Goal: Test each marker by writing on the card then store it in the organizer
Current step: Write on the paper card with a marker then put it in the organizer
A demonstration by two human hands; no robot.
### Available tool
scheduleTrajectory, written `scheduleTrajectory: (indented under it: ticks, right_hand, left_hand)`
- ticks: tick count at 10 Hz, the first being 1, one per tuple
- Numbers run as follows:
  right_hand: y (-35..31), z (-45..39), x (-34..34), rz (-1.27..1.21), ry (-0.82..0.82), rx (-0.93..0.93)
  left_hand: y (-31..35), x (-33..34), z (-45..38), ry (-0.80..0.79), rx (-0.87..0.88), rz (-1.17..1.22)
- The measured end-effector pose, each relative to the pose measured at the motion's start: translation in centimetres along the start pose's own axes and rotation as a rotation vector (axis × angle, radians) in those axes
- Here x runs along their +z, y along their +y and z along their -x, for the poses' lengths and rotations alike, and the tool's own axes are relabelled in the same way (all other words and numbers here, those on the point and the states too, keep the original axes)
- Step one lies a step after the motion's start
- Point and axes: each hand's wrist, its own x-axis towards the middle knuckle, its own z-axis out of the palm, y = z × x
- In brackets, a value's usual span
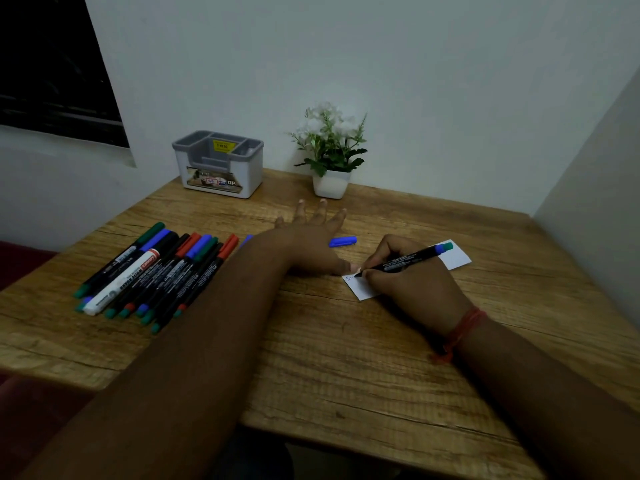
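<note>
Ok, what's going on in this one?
A person is testing a marker: the right hand grips it and writes on the white card, while the left hand lies flat, its thumb steadying the card. The blue cap lies on the table. Other markers wait at left; the organizer looks empty.

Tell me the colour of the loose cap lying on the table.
Blue. The cap lies between the two hands, clearest in the head view.

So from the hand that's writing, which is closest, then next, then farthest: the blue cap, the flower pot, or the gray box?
From the right hand, in the head view:
1. Blue cap, on the table just to its left.
2. Flower pot, at the back by the wall.
3. Gray organizer, back left corner.
</note>
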Motion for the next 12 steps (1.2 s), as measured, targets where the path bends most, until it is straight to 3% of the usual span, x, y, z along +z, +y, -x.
scheduleTrajectory:
  ticks: [12]
  right_hand:
    - [-0.10, -0.39, -0.13, -0.001, 0.053, 0.086]
  left_hand:
    - [0.05, -0.30, 0.21, -0.027, -0.007, 0.026]
